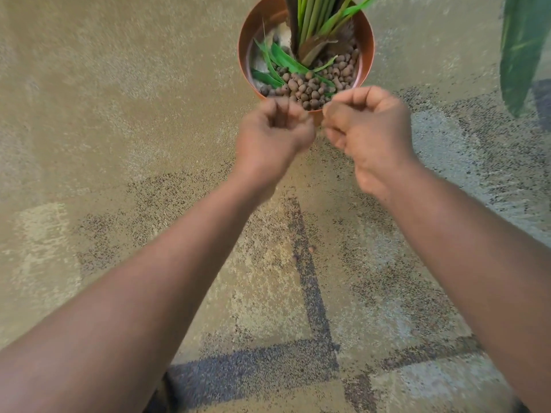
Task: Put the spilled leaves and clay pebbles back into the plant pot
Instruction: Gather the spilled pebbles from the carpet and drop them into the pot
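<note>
— What lies underfoot here?
— A speckled tan carpet [119, 120] with dark stripes [310, 278] crossing near the bottom of the view
— Anything else?
— A large green leaf [520, 52] hangs at the top right edge

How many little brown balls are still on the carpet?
2: one pebble and another pebble beside the carpet's dark stripe, between the arms. Others may be hidden.

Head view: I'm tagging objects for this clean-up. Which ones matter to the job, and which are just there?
Job:
plant pot
clay pebbles
loose leaves
stray pebble
left hand
right hand

Just there:
carpet
big leaf
</note>
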`<state>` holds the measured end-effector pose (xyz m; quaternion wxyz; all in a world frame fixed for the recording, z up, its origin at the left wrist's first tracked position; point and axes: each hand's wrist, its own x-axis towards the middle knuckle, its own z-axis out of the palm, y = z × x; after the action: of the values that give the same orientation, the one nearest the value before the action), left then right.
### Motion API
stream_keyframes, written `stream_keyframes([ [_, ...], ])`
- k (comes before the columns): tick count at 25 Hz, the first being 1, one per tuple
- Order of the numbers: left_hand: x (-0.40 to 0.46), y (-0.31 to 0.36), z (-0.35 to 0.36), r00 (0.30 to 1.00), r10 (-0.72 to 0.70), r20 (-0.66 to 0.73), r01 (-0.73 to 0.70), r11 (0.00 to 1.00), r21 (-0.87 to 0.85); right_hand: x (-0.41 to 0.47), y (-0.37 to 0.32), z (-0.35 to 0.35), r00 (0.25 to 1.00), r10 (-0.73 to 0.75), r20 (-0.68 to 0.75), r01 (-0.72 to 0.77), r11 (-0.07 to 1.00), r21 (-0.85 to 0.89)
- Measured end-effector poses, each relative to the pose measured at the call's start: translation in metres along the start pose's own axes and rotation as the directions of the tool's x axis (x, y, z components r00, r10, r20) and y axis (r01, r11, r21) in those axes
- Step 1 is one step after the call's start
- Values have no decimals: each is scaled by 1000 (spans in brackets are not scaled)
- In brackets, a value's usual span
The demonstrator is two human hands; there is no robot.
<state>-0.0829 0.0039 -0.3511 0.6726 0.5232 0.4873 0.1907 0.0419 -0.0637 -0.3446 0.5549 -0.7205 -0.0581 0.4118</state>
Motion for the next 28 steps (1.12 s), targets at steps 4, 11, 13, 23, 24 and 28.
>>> stream_keyframes([
  [4, 37, 32, -2, 994, 75, -81, -71, 996, 48, 15, -20, 10, 1000, -6, -30, 8, 998, 58],
  [11, 60, 29, -1, 978, 8, -209, 22, 990, 140, 31, -24, 16, 998, 51, -26, -51, 999, 1],
  [13, 57, 28, 1, 968, 53, -246, -11, 985, 171, 33, -21, 15, 1000, 2, -3, -2, 998, -60],
  [23, -29, -74, -15, 993, -111, -38, 111, 788, 605, -25, 69, -22, 987, -54, 149, 130, 818, -560],
  [24, -37, -89, -16, 980, -198, 25, 131, 736, 665, -32, 84, -26, 981, 19, 195, 113, 761, -639],
  [28, -62, -139, -13, 916, -345, 206, 14, 540, 842, -54, 137, -37, 888, 303, 345, 151, 517, -843],
])
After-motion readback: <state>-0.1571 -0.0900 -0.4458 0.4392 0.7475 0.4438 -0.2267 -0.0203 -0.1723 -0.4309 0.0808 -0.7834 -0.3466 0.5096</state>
